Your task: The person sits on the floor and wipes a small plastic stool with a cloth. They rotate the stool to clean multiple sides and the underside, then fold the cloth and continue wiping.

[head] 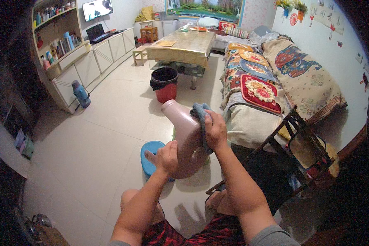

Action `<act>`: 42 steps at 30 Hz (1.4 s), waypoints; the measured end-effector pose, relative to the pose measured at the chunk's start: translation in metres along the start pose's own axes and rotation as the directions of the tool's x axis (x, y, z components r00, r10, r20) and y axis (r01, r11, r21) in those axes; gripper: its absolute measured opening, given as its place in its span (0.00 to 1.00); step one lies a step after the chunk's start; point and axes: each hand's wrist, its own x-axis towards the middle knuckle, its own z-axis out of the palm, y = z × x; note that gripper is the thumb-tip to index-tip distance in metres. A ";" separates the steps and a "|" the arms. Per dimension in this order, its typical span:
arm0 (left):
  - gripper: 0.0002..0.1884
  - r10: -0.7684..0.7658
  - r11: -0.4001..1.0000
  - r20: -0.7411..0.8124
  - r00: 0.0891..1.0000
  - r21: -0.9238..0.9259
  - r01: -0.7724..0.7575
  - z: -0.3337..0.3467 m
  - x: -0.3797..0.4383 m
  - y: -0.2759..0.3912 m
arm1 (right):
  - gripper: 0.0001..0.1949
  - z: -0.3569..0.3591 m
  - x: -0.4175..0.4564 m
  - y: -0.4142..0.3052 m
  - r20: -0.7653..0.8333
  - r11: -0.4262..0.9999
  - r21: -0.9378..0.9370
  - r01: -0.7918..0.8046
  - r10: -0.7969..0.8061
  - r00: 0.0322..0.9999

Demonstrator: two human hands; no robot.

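A pinkish-brown vessel (pixel 187 132), perhaps a plastic jug, is held up in front of me, its narrow neck tilted up and to the left. My left hand (pixel 167 157) grips its left side. On the other side, my right hand (pixel 216 129) holds a folded grey-blue cloth (pixel 200 110) against the wall of the vessel. A small opening shows low on the vessel's right side. Behind my left hand stands a blue plastic stool (pixel 152 147), partly hidden by the hand and the vessel. Something greenish behind the vessel is mostly covered.
A red bin (pixel 166 92) with a black liner stands ahead, before a long covered table (pixel 187 46). Right of me are a dark-framed chair (pixel 283 147) and a sofa with patterned cushions (pixel 260 89). A blue flask (pixel 81 94) stands by the white cabinets (pixel 87 66).
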 end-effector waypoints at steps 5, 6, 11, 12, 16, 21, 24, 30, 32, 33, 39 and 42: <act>0.11 0.374 0.894 -0.060 0.925 0.287 -0.343 -0.001 0.009 -0.039 | 0.25 0.010 -0.034 -0.043 -0.005 0.931 -0.219 0.293 -0.301 0.954; 0.10 0.456 0.837 -0.057 0.888 0.366 -0.406 0.002 0.012 -0.056 | 0.26 0.012 -0.042 -0.054 0.049 0.905 -0.247 0.345 -0.344 0.938; 0.18 0.291 0.827 0.005 0.957 0.501 -0.255 0.003 0.011 -0.055 | 0.31 0.013 -0.046 -0.069 0.179 0.889 -0.310 0.337 -0.294 0.939; 0.17 0.310 0.810 0.034 0.950 0.514 -0.282 -0.002 0.011 -0.040 | 0.33 0.011 -0.041 -0.067 0.159 0.894 -0.302 0.332 -0.296 0.942; 0.16 0.334 0.769 0.118 0.935 0.540 -0.342 -0.016 0.004 -0.001 | 0.37 0.009 -0.039 -0.069 0.160 0.926 -0.324 0.192 -0.146 0.976; 0.18 0.378 0.720 0.234 0.896 0.534 -0.443 -0.012 -0.011 0.027 | 0.41 0.006 -0.028 -0.048 0.252 0.950 -0.308 -0.041 0.123 0.960; 0.18 0.350 0.715 0.323 0.879 0.514 -0.473 -0.004 -0.021 0.035 | 0.40 -0.002 -0.020 -0.031 0.244 0.948 -0.298 -0.110 0.187 0.952; 0.20 0.429 0.700 0.424 0.798 0.402 -0.591 0.013 -0.040 0.039 | 0.34 -0.018 -0.001 0.025 0.288 0.919 -0.258 -0.298 0.368 0.884; 0.20 0.425 0.702 0.459 0.780 0.377 -0.605 0.014 -0.042 0.041 | 0.30 -0.026 0.005 0.041 0.258 0.931 -0.217 -0.293 0.344 0.903; 0.19 0.438 0.695 0.453 0.776 0.377 -0.612 0.014 -0.041 0.039 | 0.29 -0.030 0.009 0.047 0.305 0.918 -0.140 -0.371 0.397 0.866; 0.18 0.464 0.691 0.371 0.804 0.417 -0.591 0.010 -0.027 0.035 | 0.30 -0.031 0.016 0.064 0.423 0.935 -0.026 -0.353 0.330 0.844; 0.18 0.455 0.699 0.261 0.851 0.488 -0.523 0.007 -0.021 0.036 | 0.31 -0.023 0.002 0.035 0.221 0.968 -0.172 -0.185 0.221 0.950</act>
